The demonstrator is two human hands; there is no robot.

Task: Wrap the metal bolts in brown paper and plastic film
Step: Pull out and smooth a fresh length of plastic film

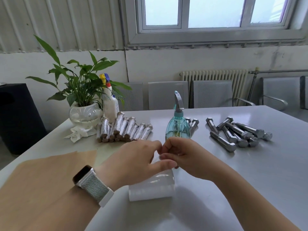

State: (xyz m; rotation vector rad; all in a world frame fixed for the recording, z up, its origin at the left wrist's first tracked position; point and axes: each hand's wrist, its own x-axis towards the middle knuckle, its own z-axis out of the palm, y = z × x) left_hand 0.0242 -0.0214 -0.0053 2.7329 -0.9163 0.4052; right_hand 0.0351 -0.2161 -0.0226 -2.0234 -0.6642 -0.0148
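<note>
Looking down from the head camera, we are bringing our left hand (pixel 138 157) and right hand (pixel 181 155) together over the plastic film roll (pixel 151 187), fingers curled and pinching something we cannot identify. Bare metal bolts (pixel 236 134) are lying right of the roll, wrapped bolts (pixel 123 129) beyond it, brown paper (pixel 41 177) to its left.

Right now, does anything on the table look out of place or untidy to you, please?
Only a crumpled white tissue lying loose beside the glass plant pot. The wrapped bolts and bare bolts sit in rough piles, nothing spilled.
</note>
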